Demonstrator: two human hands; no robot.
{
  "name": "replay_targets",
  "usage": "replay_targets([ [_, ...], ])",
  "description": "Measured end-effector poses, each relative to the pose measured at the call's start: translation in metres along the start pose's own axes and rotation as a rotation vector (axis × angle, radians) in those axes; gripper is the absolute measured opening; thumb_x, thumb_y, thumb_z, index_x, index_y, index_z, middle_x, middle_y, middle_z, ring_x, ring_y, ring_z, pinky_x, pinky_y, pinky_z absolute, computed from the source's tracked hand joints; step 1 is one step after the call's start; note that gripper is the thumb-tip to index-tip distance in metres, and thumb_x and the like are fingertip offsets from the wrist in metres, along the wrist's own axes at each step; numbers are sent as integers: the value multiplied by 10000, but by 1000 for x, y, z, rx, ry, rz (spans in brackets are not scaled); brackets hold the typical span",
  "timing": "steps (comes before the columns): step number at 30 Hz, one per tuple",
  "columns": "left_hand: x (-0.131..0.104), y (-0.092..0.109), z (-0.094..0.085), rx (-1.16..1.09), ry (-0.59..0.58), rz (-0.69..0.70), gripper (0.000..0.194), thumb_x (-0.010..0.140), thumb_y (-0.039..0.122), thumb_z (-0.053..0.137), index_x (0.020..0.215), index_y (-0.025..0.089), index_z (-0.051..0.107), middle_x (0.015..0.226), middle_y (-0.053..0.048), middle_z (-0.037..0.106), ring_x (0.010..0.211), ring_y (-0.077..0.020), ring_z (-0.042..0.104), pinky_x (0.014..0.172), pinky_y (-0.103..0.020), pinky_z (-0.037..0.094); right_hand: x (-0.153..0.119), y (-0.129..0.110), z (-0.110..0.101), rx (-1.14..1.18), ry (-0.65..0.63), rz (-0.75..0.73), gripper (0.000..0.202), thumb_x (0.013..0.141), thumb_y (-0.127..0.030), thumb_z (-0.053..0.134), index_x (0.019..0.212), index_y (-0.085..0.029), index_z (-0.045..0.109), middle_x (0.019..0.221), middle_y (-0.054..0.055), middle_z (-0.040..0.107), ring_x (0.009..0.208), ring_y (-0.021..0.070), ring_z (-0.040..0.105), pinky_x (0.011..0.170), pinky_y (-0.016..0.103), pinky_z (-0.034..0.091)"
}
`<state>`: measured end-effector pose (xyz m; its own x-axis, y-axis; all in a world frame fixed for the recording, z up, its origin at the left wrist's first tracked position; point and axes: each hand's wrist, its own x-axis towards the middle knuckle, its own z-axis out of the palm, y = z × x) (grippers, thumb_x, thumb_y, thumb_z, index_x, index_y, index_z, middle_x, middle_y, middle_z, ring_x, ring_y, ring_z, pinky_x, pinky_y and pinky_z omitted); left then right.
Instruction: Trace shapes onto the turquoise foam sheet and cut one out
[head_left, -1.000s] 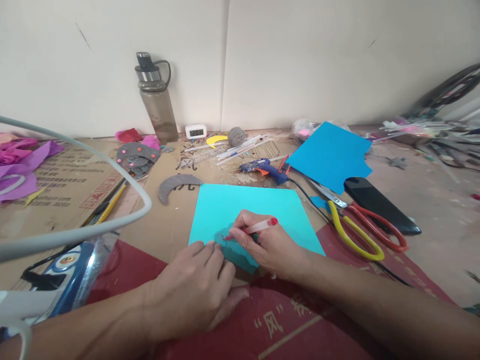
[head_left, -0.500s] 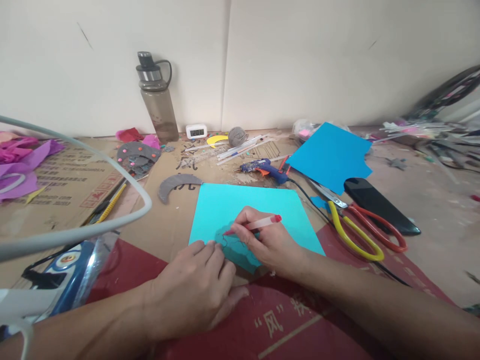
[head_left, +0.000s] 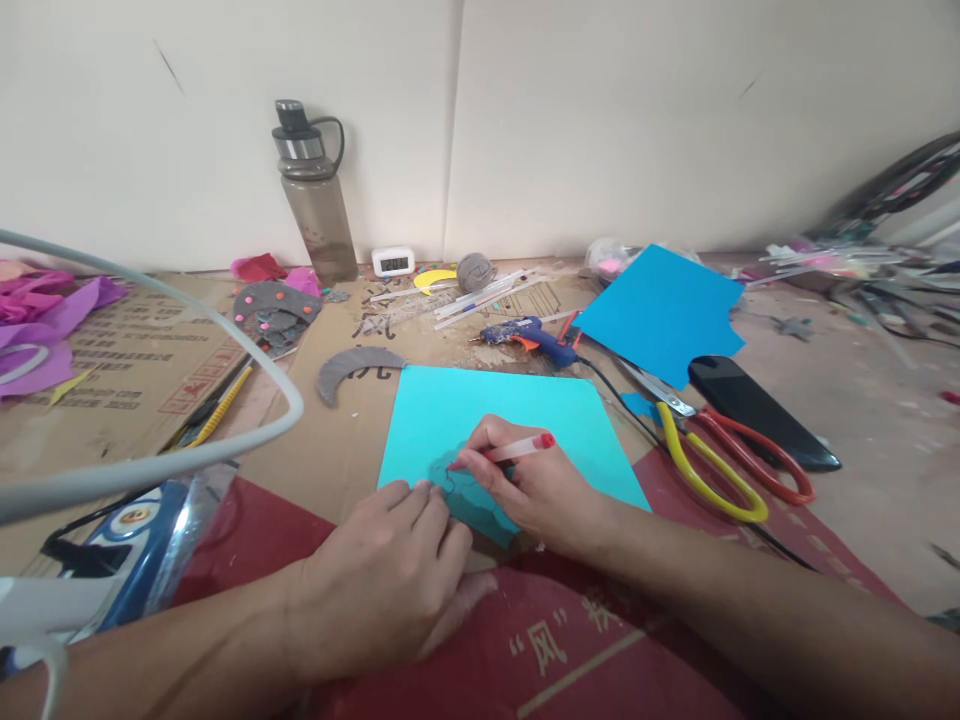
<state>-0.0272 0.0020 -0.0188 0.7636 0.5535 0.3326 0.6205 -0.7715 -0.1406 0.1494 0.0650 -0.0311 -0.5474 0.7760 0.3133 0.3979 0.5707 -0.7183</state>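
A pen with a red cap end and a pale barrel (head_left: 517, 449) is gripped in my right hand (head_left: 551, 495), its tip on a turquoise sheet of paper (head_left: 540, 405). Thin dark curved lines show on the sheet near the tip. My left hand (head_left: 394, 570) lies over the near left edge of the paper, fingertips resting on it and thumb stretched to the right; it holds nothing. Just beyond the sheet's far left corner lies a grey crescent cutout (head_left: 356, 366).
Scissors with yellow and red handles (head_left: 709, 465), a black phone-like object (head_left: 761, 410) and a blue sheet (head_left: 664, 310) lie to the right. A blue glue gun (head_left: 532, 340) sits behind the paper. A bottle (head_left: 319, 215) stands by the wall; a pale cable (head_left: 262, 390) arcs across the left.
The pen's rear end has swung slightly left and down with a small shift of my right hand. My left hand and the sheet have stayed in place.
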Motion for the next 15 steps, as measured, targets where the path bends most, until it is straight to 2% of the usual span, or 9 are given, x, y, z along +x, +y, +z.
replay_targets([
  [15, -1, 0, 0, -8, 8, -7, 303, 892, 400, 458, 737, 162, 562, 678, -77, 603, 693, -244, 607, 583, -361, 478, 4, 1, 4, -4, -7, 8, 230, 931, -296, 451, 791, -173, 585, 701, 10, 595, 647, 124, 545, 596, 237, 391],
])
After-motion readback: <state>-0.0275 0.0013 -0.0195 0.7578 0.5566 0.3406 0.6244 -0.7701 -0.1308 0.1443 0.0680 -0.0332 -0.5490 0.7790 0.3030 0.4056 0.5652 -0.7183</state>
